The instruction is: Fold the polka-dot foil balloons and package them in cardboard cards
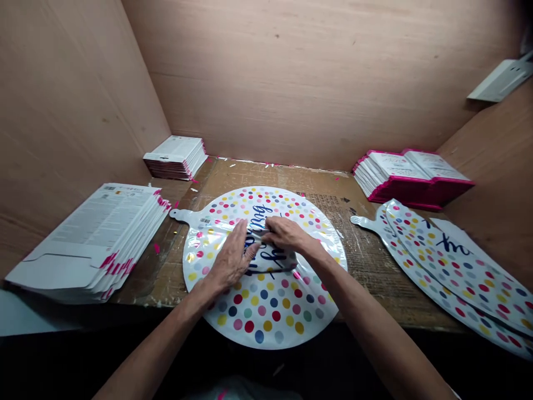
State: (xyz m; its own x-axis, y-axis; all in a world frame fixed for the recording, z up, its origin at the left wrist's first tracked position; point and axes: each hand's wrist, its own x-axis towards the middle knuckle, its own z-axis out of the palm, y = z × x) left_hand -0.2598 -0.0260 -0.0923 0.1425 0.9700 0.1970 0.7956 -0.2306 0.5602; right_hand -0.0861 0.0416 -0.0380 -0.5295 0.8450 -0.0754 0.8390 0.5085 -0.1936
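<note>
A round, flat foil balloon [270, 316] with coloured dots and dark blue lettering lies in front of me, its near edge hanging past the table edge and its tail pointing left. My left hand [231, 258] rests on the middle of it, fingers stretched out and thumb toward the right hand. Just right of that, my right hand [285, 233] is closed, with thumb and fingers pinched together over the lettering. What is between those fingertips is hidden. A greyish, shiny patch shows on the balloon below the right hand; I cannot tell whether it is a fold or a separate piece.
More dotted foil balloons [449, 266] lie overlapped at the right. White printed card sleeves [91, 239] are stacked at the left, with a smaller stack [177, 150] behind. Pink-edged packs [410, 172] stand at back right. Wooden panels [266, 83] enclose the cardboard-covered table [358, 278].
</note>
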